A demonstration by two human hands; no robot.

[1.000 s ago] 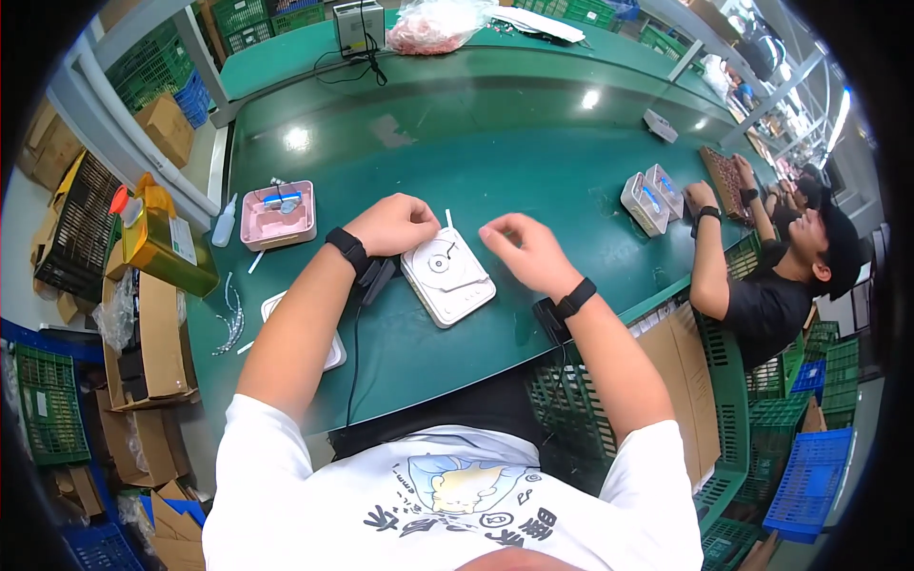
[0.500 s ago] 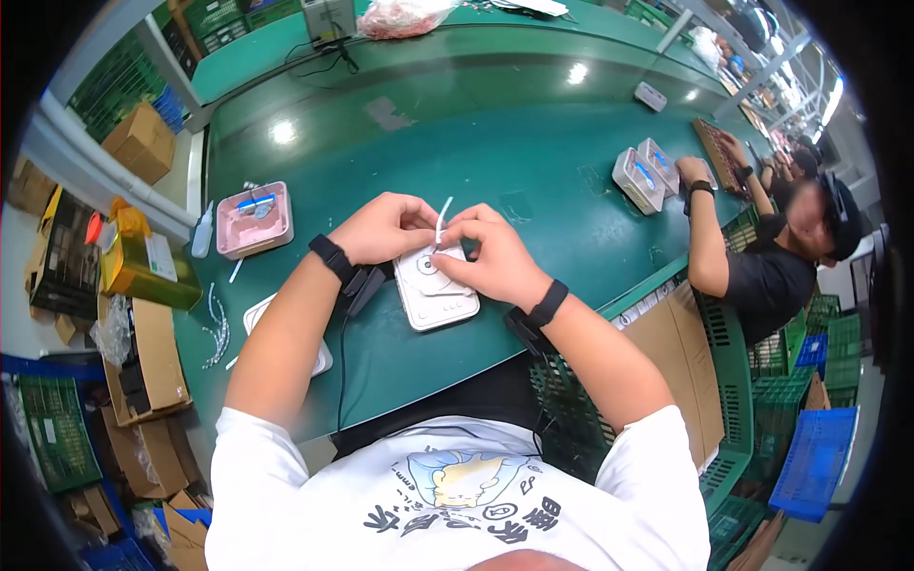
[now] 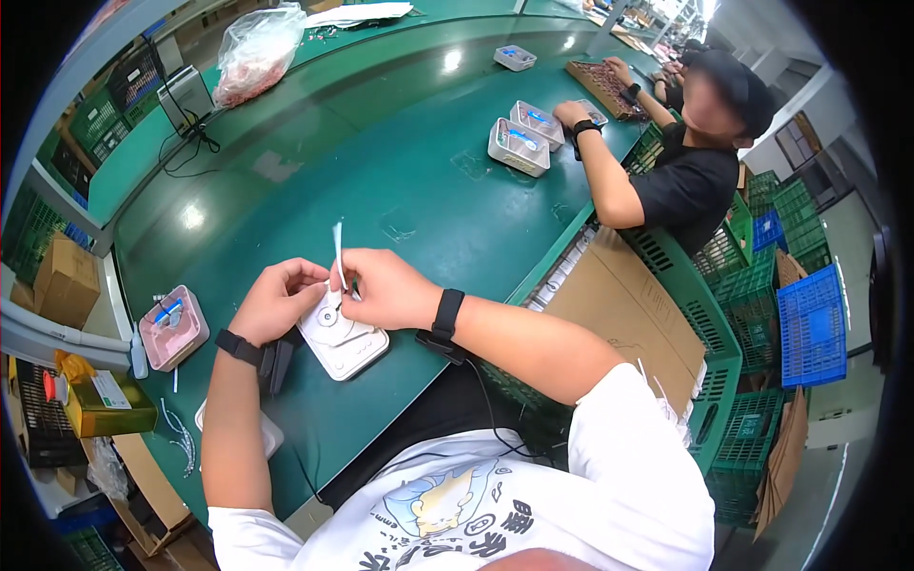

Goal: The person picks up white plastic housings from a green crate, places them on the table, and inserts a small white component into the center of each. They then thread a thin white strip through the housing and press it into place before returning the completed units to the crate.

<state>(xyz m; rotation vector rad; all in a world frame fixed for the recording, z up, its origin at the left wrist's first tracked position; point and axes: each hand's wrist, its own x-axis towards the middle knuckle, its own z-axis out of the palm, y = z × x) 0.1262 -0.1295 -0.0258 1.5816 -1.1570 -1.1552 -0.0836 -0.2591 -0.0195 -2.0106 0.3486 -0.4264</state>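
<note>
Right hand (image 3: 386, 287) pinches a thin white strip (image 3: 338, 246) at the far end of a white rounded-square plastic device (image 3: 354, 358), near left on the green tabletop (image 3: 381, 176); left hand (image 3: 270, 303), fingers narrowed beside it, hides its grip.

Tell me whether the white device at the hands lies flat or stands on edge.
Flat, face up: the white device lies on the green table, its round disc turned toward the head camera.

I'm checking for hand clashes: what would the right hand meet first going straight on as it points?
Beyond the white strip at its fingers, the right hand would probably meet the left hand first, though depth there is unclear.
</note>
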